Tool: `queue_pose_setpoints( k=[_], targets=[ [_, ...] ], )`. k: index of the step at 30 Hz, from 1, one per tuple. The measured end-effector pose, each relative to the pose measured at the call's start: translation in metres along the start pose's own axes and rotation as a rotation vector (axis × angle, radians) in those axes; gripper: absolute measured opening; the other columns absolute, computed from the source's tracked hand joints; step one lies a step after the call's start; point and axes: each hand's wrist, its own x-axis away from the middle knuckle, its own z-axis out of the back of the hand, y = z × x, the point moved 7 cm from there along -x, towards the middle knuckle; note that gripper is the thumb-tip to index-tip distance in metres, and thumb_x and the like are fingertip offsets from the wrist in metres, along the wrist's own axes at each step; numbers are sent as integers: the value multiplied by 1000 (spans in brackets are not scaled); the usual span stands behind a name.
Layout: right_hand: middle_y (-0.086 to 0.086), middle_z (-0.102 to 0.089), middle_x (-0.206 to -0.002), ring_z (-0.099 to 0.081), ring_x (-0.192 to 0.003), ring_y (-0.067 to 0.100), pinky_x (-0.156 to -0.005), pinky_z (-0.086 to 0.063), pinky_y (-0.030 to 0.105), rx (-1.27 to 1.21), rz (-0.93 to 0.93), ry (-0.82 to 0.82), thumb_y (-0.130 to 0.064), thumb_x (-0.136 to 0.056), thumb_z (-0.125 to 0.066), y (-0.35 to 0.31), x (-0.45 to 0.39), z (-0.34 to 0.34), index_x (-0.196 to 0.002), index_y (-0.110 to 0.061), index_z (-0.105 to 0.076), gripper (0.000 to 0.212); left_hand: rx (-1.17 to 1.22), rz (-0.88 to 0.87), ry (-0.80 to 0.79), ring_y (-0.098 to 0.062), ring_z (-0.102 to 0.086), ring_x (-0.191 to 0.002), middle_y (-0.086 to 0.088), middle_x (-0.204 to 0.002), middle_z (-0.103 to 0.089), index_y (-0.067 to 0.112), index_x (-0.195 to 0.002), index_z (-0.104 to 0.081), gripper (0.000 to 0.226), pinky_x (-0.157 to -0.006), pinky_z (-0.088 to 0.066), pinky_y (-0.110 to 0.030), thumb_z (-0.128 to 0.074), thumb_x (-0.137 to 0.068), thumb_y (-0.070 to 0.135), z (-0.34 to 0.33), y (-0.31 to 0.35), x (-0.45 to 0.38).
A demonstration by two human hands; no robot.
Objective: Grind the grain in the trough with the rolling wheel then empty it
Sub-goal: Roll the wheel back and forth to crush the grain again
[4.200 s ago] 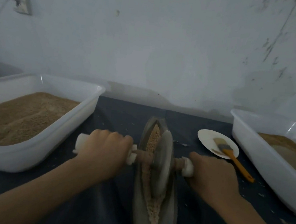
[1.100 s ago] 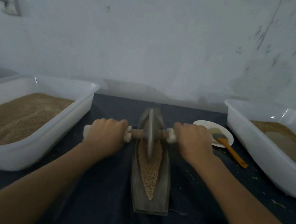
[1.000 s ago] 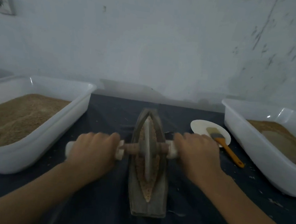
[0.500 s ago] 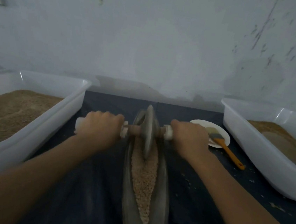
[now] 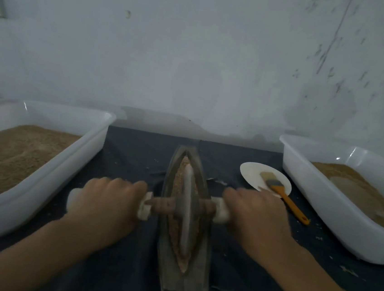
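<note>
Head view showed the boat-shaped trough (image 5: 182, 279) lying lengthwise on the dark cloth (image 5: 133, 153), midway between the two tubs, its pointed end toward the wall. Tan grain (image 5: 179, 179) filled the narrow channel. The rolling wheel (image 5: 185, 206), a thin grey disc, stood upright on edge in the channel at about mid-length. Half a second earlier the wheel had stood near the far tip; it had since rolled back toward the person, and grain lay exposed beyond it rather than in front of it. A brown wooden axle (image 5: 163, 205) passed through the disc and ended in pale cylindrical grips.

The left hand (image 5: 106, 204) was curled closed around the left grip, knuckles up. The right hand (image 5: 256, 216) was wrapped around the right grip in the same manner. Both hands had drawn nearer the body since the earlier frame, and both appeared slightly blurred.

A round white plate (image 5: 251, 175) lay right of the trough, carrying a flat brush (image 5: 276, 188) with an orange handle. The left white tub (image 5: 45, 177), smooth plastic, held coarse tan grain. The right white tub (image 5: 311, 195) held a finer brown powder. Pale flecks dotted the cloth.
</note>
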Motion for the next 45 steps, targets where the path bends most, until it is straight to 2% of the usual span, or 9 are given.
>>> queue_pose_setpoints(
  k=[7, 13, 17, 23, 29, 32, 36, 40, 45],
  targets=[
    [-6, -48, -50, -45, -38, 15, -33, -34, 27, -4, 15, -74, -24, -31, -89, 6, 19, -3, -62, -23, -48, 52, -35, -26, -13, -4, -35, -55, 13, -66, -42, 35, -71, -25, 33, -51, -23, -27, -52, -80, 51, 8, 1, 8],
    [1, -66, -80, -63, -71, 25, -53, -32, 31, 140, -120, -149, -32, -76, -69, 33, -63, -65, -88, -23, -52, 23, 45, 43, 97, -17, -49, -61, 9, -72, -54, 32, -69, -33, 28, -57, -33, -30, -56, -82, 42, -25, -16, -75],
    [1, -66, -84, -63, -76, 25, -56, -31, 32, 141, -163, -137, -29, -80, -66, 38, -79, -78, -91, -22, -53, 18, 61, 72, 115, -23, -61, -75, 3, -83, -62, 30, -73, -38, 24, -60, -36, -31, -57, -80, 43, -32, -20, -101],
    [-2, -57, -60, -54, -49, 20, -43, -38, 29, 66, -79, -89, -28, -60, -82, 20, -22, -41, -71, -22, -51, 34, -43, 26, 56, -6, -32, -51, 11, -63, -39, 32, -72, -28, 35, -50, -22, -29, -56, -82, 50, -6, -1, -38],
    [-7, -48, -51, -45, -39, 15, -32, -35, 29, 6, -18, -137, -28, -33, -87, 5, 29, 4, -65, -27, -43, 55, -64, -38, -64, -2, -32, -54, 13, -69, -41, 38, -69, -19, 37, -49, -19, -24, -49, -84, 54, 27, 13, 27],
    [7, -63, -71, -60, -58, 26, -46, -47, 42, 57, -92, -232, -20, -55, -84, 7, 18, -11, -77, -24, -49, 41, -56, -41, -112, -2, -30, -54, 13, -69, -40, 35, -72, -21, 37, -49, -19, -24, -49, -83, 55, 21, 11, 25],
    [-4, -52, -52, -49, -41, 19, -38, -36, 27, 25, -38, -154, -27, -46, -87, 11, -1, -28, -64, -22, -48, 43, -37, -26, -19, -10, -39, -58, 11, -65, -38, 34, -76, -28, 31, -56, -28, -30, -54, -81, 50, -1, 2, -16],
    [-1, -62, -76, -59, -66, 22, -52, -32, 30, 114, -134, -186, -36, -77, -69, 32, -55, -63, -83, -25, -46, 27, 28, 16, 117, -21, -57, -66, 6, -75, -57, 30, -75, -36, 25, -57, -34, -30, -56, -80, 45, -20, -10, -73],
    [-1, -64, -79, -61, -71, 22, -54, -28, 30, 171, -180, -151, -34, -80, -66, 38, -82, -78, -88, -23, -54, 19, 20, 63, 196, -22, -50, -62, 2, -79, -60, 28, -75, -36, 25, -57, -30, -31, -54, -83, 44, -27, -17, -100]
  ],
)
